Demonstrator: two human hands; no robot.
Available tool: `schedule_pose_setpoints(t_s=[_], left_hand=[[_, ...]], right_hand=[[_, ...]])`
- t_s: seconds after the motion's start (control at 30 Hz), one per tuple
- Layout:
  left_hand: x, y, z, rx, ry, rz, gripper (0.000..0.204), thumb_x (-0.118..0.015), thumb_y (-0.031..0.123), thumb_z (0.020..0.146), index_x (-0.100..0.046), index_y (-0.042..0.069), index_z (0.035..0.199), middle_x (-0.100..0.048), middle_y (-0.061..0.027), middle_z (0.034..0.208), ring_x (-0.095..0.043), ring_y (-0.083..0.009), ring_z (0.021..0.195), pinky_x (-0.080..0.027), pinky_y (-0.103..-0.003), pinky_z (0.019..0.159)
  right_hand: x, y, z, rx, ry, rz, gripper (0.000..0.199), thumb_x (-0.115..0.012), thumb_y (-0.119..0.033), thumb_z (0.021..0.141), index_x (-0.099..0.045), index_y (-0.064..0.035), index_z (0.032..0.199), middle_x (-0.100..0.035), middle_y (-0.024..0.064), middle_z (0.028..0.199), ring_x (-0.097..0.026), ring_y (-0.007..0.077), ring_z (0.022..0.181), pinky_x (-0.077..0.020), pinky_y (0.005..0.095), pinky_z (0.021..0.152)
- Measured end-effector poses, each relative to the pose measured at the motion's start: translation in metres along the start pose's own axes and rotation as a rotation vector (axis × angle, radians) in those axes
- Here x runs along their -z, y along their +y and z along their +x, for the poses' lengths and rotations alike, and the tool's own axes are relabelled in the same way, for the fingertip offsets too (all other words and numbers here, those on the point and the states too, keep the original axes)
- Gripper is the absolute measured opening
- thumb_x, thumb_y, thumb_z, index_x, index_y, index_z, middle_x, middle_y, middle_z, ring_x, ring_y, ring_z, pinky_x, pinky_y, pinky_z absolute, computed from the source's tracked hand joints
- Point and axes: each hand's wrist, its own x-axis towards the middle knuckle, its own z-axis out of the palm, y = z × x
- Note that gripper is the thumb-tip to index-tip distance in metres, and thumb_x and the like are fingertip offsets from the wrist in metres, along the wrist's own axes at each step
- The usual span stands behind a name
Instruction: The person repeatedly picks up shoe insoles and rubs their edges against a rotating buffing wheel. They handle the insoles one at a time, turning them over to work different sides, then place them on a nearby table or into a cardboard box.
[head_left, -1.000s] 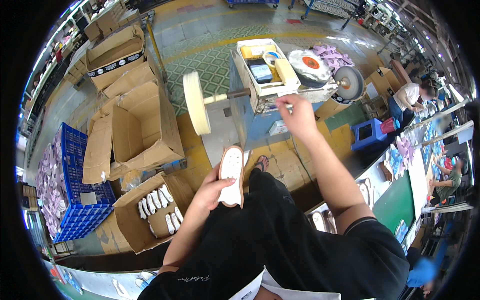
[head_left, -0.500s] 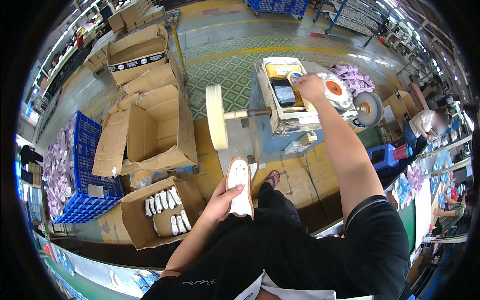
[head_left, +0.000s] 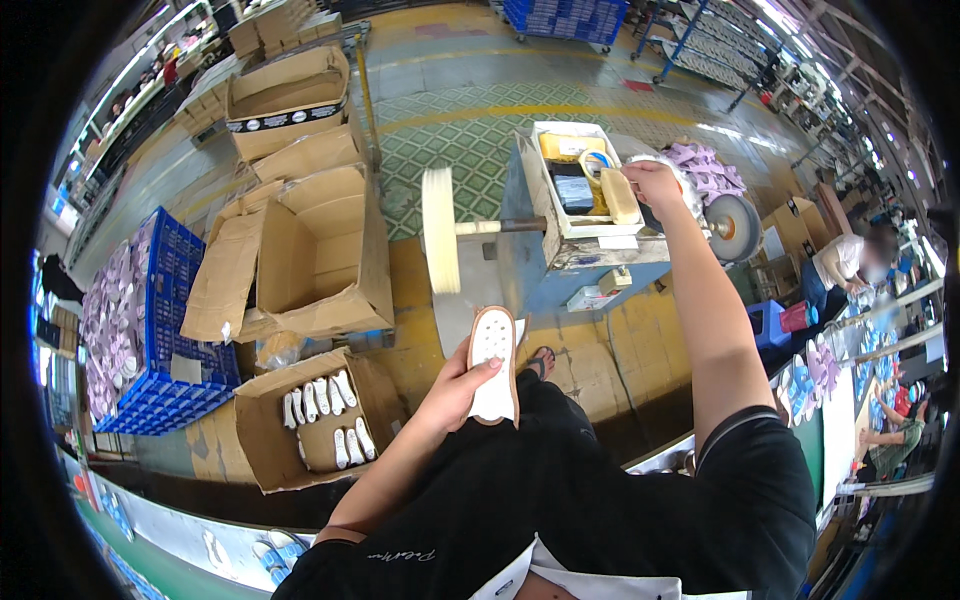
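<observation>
We look down on a factory floor strewn with cardboard boxes (head_left: 300, 260). Left of the blue buffing machine (head_left: 560, 265), an open box holds white soles (head_left: 325, 415). Our left hand (head_left: 460, 385) grips a white sole (head_left: 493, 365) just below the machine's buffing wheel (head_left: 438, 243) (tan-edged). Our right hand (head_left: 650, 183) clasps a yellow block (head_left: 618, 195) over the machine's top tray (head_left: 575, 175).

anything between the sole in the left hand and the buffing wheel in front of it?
Nothing visible. The left hand holds the white sole upright over the lap, just below the cream buffing wheel on its shaft. Only bare floor shows in the gap. The right hand is off at the tray on top of the machine, clear of that path.
</observation>
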Motion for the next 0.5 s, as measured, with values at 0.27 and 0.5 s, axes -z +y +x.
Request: schedule_pose_setpoints(t_s=[0.27, 0.5], left_hand=[[0.009, 0.004, -0.002, -0.103, 0.142, 0.142, 0.069, -0.079, 0.019, 0.109, -0.045, -0.005, 0.164, -0.071, -0.016, 0.139, -0.071, -0.0233, 0.127, -0.059, -0.039, 0.108], [0.004, 0.002, -0.005, -0.207, -0.06, 0.073, 0.086, -0.09, 0.03, 0.104, -0.04, -0.007, 0.163, -0.066, -0.0174, 0.145, -0.067, -0.0228, 0.132, -0.059, -0.039, 0.108]], right_hand=[[-0.059, -0.041, -0.204, 0.217, -0.625, 0.134, 0.012, -0.081, -0.019, 0.109, -0.083, -0.0081, 0.113, -0.078, -0.0017, 0.1, -0.068, 0.0083, 0.089, -0.0553, 0.0286, 0.084], [-0.128, -0.02, -0.33, 0.398, -0.603, -0.235, 0.017, -0.085, -0.013, 0.1, -0.083, 0.0032, 0.105, -0.079, 0.0095, 0.091, -0.075, 0.0174, 0.082, -0.0584, 0.0338, 0.078]])
